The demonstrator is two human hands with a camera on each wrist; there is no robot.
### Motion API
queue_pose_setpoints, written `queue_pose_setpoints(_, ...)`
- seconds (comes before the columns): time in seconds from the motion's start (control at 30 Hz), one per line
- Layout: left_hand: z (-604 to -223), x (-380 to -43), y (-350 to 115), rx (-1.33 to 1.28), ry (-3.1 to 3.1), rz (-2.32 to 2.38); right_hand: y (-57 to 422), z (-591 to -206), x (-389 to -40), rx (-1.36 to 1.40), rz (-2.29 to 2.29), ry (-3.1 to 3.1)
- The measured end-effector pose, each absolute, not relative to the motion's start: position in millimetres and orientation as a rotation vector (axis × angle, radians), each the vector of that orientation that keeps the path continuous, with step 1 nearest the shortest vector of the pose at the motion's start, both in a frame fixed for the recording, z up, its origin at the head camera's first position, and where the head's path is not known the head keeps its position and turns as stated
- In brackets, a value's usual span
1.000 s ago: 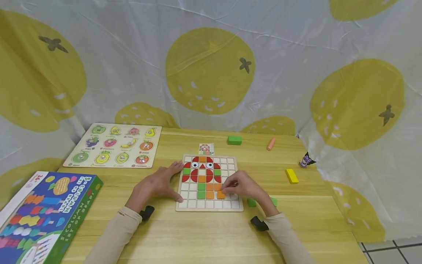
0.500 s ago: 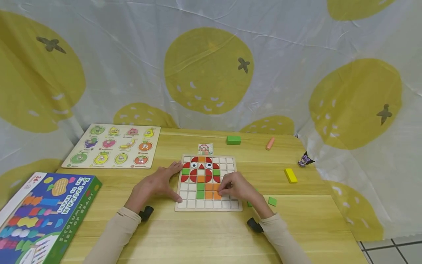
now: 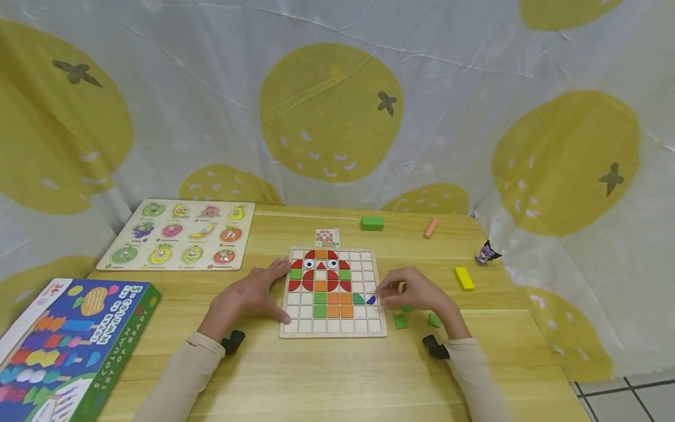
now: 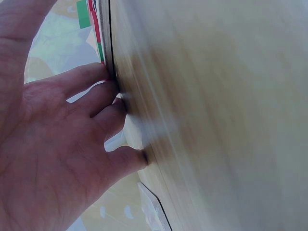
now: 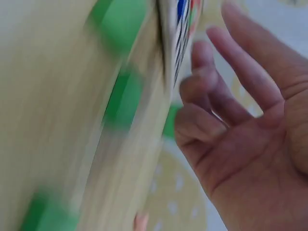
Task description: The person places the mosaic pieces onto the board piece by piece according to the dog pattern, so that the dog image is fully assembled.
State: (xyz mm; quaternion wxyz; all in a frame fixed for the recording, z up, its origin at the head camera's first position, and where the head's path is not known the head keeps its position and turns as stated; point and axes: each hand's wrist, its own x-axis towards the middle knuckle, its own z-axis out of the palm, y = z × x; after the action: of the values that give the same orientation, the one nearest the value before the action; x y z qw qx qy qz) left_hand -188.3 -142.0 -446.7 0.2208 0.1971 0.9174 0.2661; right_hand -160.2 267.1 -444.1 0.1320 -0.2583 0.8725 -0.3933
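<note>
A wooden grid board (image 3: 333, 334) bears a picture of coloured tiles: red curved pieces, eyes, green squares and a block of orange squares (image 3: 340, 305). A green curved tile (image 3: 359, 299) and a blue curved tile (image 3: 371, 300) are on its right part. My left hand (image 3: 253, 295) spreads along the board's left edge, fingertips and thumb touching it. Just off the right edge is my right hand (image 3: 413, 291), its fingers loosely bent. The right wrist view shows nothing held in that hand (image 5: 240, 110). Green tiles (image 3: 401, 321) lie on the table beneath and near it.
A small picture card (image 3: 327, 238) lies behind the board. Farther right are a green block (image 3: 372, 223), an orange stick (image 3: 430, 228), a yellow block (image 3: 464, 279) and a small figurine (image 3: 487, 253). A fruit puzzle (image 3: 179, 234) and a toy box (image 3: 68, 346) occupy the left.
My right hand pressed an orange tile into line with the other orange squares, let it go and moved right off the board, uncovering the green and blue curved tiles. The left hand stayed.
</note>
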Motion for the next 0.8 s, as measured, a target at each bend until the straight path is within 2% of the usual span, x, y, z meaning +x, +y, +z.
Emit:
queue_pose_setpoints(0.17, -446, -188, -142, 0.549, 2.536, 0.733, 307, -450, -156, -0.682, -1.124, 2.548)
queue_pose_setpoints(0.3, -446, -188, -142, 0.548, 2.54, 0.73, 322, -456, -152, -0.65, -1.127, 2.561)
queue_pose_setpoints(0.8, -446, -187, -142, 0.552, 2.538, 0.73, 325, -461, -150, -0.583, -1.111, 2.608)
